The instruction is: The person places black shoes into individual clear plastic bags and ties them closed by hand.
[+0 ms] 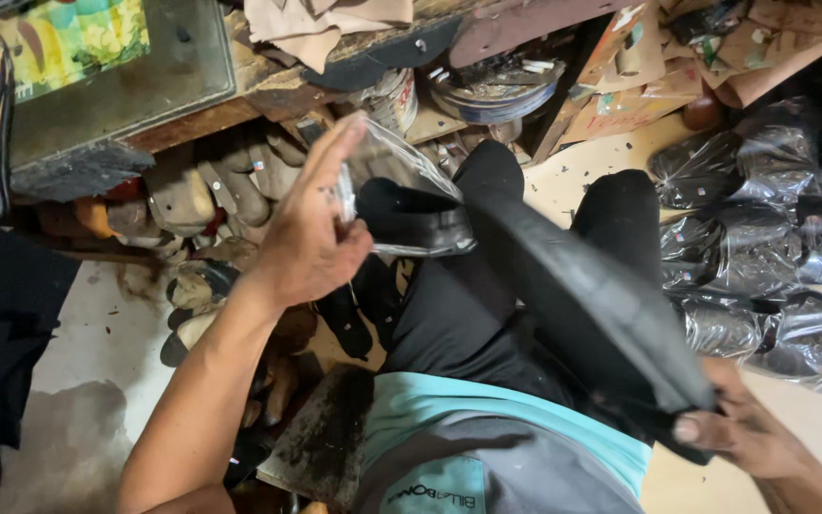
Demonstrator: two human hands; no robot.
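Observation:
My left hand [306, 228] is raised over my lap and grips a clear plastic bag [401, 176] by its mouth. A black shoe [411, 217] sits partly inside that bag. My right hand [739, 433], low at the right, pinches the near end of a long black shoe piece [582, 286] that runs from it up to the bag's opening. My legs in black trousers [449, 324] lie beneath both hands.
A pile of black shoes wrapped in clear plastic [773, 247] lies on the floor at the right. Wooden shoe lasts [211, 195] crowd under a cluttered workbench [192, 105] at the upper left. Cardboard scraps [639, 95] lie at the top.

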